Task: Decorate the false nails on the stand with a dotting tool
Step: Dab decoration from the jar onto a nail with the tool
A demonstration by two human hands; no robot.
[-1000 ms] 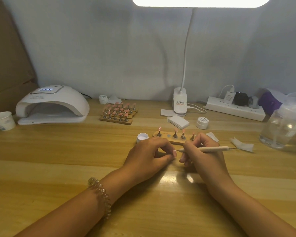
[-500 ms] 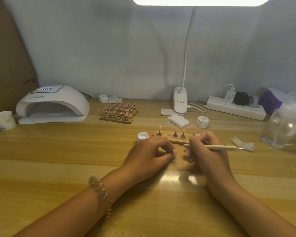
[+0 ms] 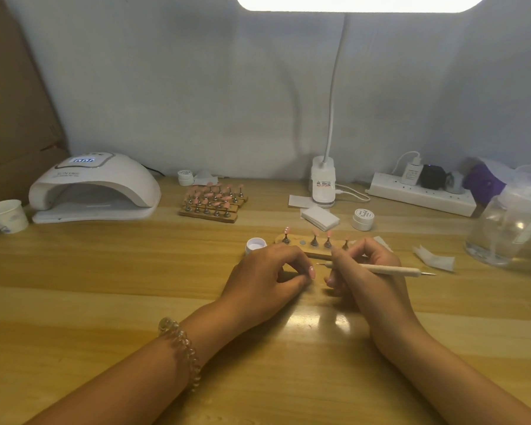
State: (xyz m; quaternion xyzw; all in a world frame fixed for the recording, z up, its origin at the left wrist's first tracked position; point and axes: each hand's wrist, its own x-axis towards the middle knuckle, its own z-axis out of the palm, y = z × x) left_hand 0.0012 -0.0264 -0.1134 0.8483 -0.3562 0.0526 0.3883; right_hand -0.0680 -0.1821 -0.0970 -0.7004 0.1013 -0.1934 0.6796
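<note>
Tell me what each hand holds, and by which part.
The right hand pinches the dotting tool close to the tip nearer the left hand, whose curled fingers hide any contents.

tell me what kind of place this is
Probably a nail-art work desk: a nail curing lamp stands on the left, a wooden stand of pink false nails sits by the hands, and the right hand holds a dotting tool.
</note>
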